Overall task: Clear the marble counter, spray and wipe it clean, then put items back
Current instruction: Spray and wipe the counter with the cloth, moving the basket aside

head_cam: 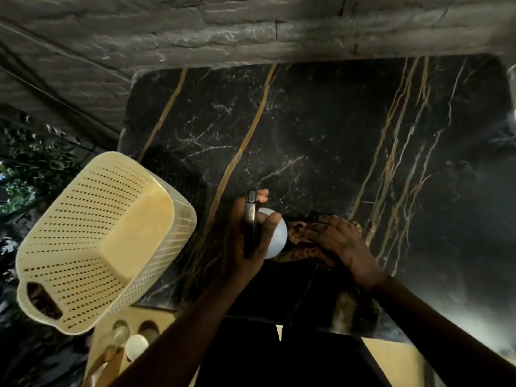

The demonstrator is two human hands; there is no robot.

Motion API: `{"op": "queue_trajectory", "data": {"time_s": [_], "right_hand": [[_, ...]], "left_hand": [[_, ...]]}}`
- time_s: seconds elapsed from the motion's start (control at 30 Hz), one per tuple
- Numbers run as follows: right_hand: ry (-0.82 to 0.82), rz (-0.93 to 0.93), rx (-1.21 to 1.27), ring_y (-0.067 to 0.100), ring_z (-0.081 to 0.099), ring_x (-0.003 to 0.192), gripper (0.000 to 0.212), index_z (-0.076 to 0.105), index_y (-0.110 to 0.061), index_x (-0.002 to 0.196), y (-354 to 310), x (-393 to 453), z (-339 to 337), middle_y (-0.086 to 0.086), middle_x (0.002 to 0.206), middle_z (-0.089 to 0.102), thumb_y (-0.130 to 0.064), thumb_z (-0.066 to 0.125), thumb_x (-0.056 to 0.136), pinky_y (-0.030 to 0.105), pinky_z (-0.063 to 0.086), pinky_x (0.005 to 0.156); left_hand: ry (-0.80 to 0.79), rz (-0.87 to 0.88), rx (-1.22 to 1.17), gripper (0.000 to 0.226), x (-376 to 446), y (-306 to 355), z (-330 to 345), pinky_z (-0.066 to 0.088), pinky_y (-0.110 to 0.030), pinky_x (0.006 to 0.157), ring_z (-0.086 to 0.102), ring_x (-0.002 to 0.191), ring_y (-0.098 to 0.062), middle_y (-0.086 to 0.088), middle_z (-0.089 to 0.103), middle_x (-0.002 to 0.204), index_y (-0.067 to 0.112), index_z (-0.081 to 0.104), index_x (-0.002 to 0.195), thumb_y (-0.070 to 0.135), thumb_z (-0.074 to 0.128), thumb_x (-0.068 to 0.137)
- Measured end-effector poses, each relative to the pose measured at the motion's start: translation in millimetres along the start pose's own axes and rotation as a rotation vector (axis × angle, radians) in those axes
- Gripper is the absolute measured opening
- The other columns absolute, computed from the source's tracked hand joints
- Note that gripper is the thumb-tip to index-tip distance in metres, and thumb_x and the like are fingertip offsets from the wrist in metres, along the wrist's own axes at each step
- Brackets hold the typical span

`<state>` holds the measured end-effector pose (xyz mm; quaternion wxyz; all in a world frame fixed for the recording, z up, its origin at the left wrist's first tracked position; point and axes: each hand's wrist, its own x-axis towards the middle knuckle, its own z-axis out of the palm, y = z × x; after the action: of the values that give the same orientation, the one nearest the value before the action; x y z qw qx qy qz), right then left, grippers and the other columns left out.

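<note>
A white spray bottle (275, 236) hangs over the worktop's (321, 129) near edge, gripped by the left hand (245, 238). The right hand (337, 241) presses flat on a dark cloth (298, 238) beside it. A cream basket (103, 238) sits at left.

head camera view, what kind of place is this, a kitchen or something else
Probably a home kitchen or wash area, though that is a guess. A dark marble counter runs under a rough stone wall, a cream plastic basket sits at its left end, and the left hand holds a spray bottle.
</note>
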<state>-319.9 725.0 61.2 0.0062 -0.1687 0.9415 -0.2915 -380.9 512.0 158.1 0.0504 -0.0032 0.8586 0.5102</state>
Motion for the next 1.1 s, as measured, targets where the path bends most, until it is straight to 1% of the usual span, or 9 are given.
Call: {"op": "queue_trajectory", "data": {"time_s": [0.03,0.1,0.2,0.3,0.43,0.57,0.8,0.9,1.1], "right_hand": [[-0.009,0.008,-0.023,0.022,0.041,0.128,0.044,0.047,-0.023,0.136,-1.3,0.7,0.2,0.000,0.133,0.054,-0.039,0.042,0.095,0.043,0.025,0.110],[-0.028,0.024,-0.080,0.021,0.039,0.130,0.047,0.046,-0.024,0.137,-3.3,0.6,-0.3,-0.001,0.134,0.052,-0.043,0.042,0.094,0.043,0.023,0.111],[-0.043,0.072,-0.152,0.018,0.039,0.130,0.051,0.045,-0.028,0.137,-9.8,0.3,-3.6,-0.004,0.133,0.054,-0.052,0.040,0.092,0.045,0.019,0.111],[0.037,0.133,-0.147,0.017,0.044,0.126,0.049,0.048,-0.030,0.133,-29.2,6.2,-14.4,-0.004,0.129,0.057,-0.055,0.037,0.093,0.048,0.018,0.109],[0.254,0.101,-0.006,0.016,0.050,0.118,0.039,0.059,-0.022,0.118,-87.6,38.0,-39.9,-0.001,0.119,0.062,-0.048,0.043,0.094,0.044,0.029,0.103],[0.344,-0.066,0.161,0.010,0.048,0.110,0.029,0.054,-0.023,0.112,-162.9,83.8,-64.5,-0.009,0.114,0.053,-0.043,0.043,0.095,0.023,0.028,0.100],[0.300,-0.237,0.178,0.013,0.052,0.104,0.035,0.065,-0.017,0.106,-260.5,164.8,-38.9,0.001,0.107,0.064,-0.043,0.046,0.093,0.019,0.031,0.093],[0.186,-0.225,0.167,0.014,0.052,0.109,0.030,0.064,-0.017,0.107,-274.5,196.3,-7.7,0.002,0.110,0.064,-0.038,0.052,0.089,0.029,0.040,0.092],[0.116,-0.216,-0.029,0.021,0.055,0.107,0.037,0.065,-0.015,0.107,-278.0,237.9,37.3,0.007,0.109,0.066,-0.040,0.049,0.086,0.025,0.031,0.099]], "left_hand": [[-0.001,0.011,0.062,0.076,1.0,3.8,-0.4,0.037,-0.002,0.086,0.055,0.097,0.013,0.004,0.069,0.098,0.008,0.065,0.107,0.077,0.046,0.079],[-0.009,0.080,0.131,0.060,2.0,9.4,-4.5,0.032,0.005,0.081,0.045,0.092,0.028,0.011,0.060,0.093,0.005,0.061,0.101,0.061,0.060,0.081],[-0.061,0.147,0.133,0.042,3.3,14.5,-12.1,0.034,0.003,0.080,0.047,0.091,0.025,0.014,0.056,0.093,0.008,0.057,0.107,0.040,0.071,0.082],[-0.185,0.146,0.086,0.069,-0.6,15.7,-25.8,0.037,-0.001,0.084,0.049,0.102,0.020,0.000,0.058,0.117,0.002,0.049,0.130,0.025,0.082,0.074],[-0.250,0.070,-0.011,0.101,-12.0,5.6,-63.0,0.047,-0.028,0.098,0.050,0.125,-0.004,0.018,0.043,0.141,0.039,0.026,0.146,0.043,0.085,0.064],[-0.244,0.109,0.011,0.101,-27.6,15.8,-120.2,0.038,-0.010,0.098,0.041,0.129,0.003,0.022,0.035,0.145,0.043,0.027,0.144,0.043,0.085,0.062],[0.243,0.143,0.035,0.059,-46.2,-5.2,-218.2,0.040,-0.014,0.097,0.052,0.120,-0.010,0.015,0.048,0.132,0.029,0.043,0.135,0.029,0.070,0.083],[0.423,0.100,0.092,0.051,-51.3,-41.0,-248.1,0.038,-0.013,0.098,0.049,0.120,-0.004,0.020,0.047,0.128,0.030,0.044,0.133,0.035,0.061,0.085],[0.582,-0.028,0.277,0.057,-42.9,-101.1,-268.1,0.037,-0.044,0.106,0.042,0.129,-0.023,-0.007,0.047,0.137,0.016,0.046,0.134,0.041,0.053,0.084]]}}
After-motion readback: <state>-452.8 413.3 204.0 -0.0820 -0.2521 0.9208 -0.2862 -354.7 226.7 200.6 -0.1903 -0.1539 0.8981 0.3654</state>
